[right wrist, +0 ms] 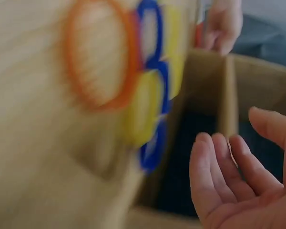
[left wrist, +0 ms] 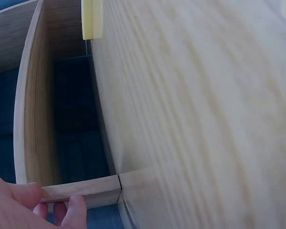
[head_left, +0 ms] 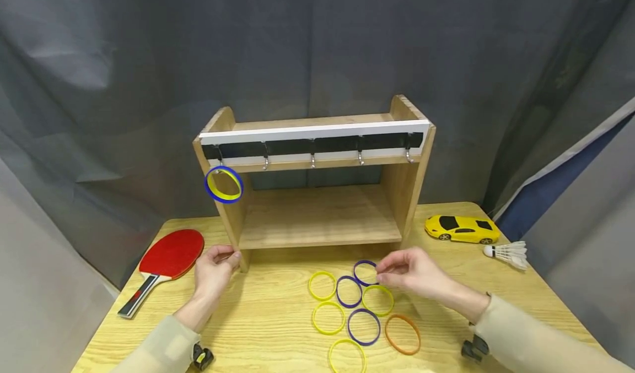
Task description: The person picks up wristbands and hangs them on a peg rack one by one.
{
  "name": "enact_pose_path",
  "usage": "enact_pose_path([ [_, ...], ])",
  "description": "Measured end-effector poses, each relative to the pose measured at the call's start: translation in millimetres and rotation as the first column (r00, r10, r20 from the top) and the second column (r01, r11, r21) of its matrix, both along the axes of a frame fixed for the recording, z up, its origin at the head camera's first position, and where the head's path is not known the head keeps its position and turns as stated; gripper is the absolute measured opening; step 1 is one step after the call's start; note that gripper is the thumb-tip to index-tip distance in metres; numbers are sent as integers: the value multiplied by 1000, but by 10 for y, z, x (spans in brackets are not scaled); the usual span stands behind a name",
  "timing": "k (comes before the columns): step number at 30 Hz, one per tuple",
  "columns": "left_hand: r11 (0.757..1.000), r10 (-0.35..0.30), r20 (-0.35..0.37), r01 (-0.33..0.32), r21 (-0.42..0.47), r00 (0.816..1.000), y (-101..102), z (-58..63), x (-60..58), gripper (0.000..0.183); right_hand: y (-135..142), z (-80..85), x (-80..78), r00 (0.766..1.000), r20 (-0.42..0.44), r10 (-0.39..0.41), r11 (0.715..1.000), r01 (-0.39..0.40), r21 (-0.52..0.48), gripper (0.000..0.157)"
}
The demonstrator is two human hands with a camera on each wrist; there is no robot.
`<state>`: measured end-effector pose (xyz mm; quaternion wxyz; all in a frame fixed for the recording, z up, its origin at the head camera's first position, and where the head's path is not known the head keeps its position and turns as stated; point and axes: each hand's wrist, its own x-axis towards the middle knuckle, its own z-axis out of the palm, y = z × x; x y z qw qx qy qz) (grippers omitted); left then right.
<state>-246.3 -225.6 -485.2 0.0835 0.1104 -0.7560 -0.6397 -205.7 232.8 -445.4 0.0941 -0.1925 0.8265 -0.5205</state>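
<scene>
My left hand (head_left: pixel 213 271) grips the front lower end of the left side board (head_left: pixel 243 258) of a wooden shelf. In the left wrist view, the thumb and fingers (left wrist: pixel 76 212) lie around that board's edge. Nothing is held in my right hand (head_left: pixel 414 274); its fingers are loosely bent, with the thumb apart from them in the right wrist view. It hovers beside a group of thin rings, nearest a purple ring (head_left: pixel 365 261). Several yellow rings (head_left: pixel 322 272), more purple rings and an orange ring (head_left: pixel 419 340) lie on the table.
A row of metal hooks (head_left: pixel 312 161) runs along the shelf front. On the leftmost hang a blue ring (head_left: pixel 207 187) and a yellow ring (head_left: pixel 214 188). A red table tennis bat (head_left: pixel 173 252) lies left; a yellow toy car (head_left: pixel 461 229) and a shuttlecock (head_left: pixel 508 253) lie right.
</scene>
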Motion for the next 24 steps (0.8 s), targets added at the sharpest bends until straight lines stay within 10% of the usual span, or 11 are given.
enact_pose_path([
  [9, 1000, 2, 8, -2, 22, 1000, 13, 10, -5, 29, 520, -326, 258, 991, 128, 50, 988, -68, 140, 19],
  [24, 999, 7, -5, -7, 35, 1000, 9, 3, -4, 27, 370, -411, 302, 995, -41, 92, 945, -75, 318, 13],
])
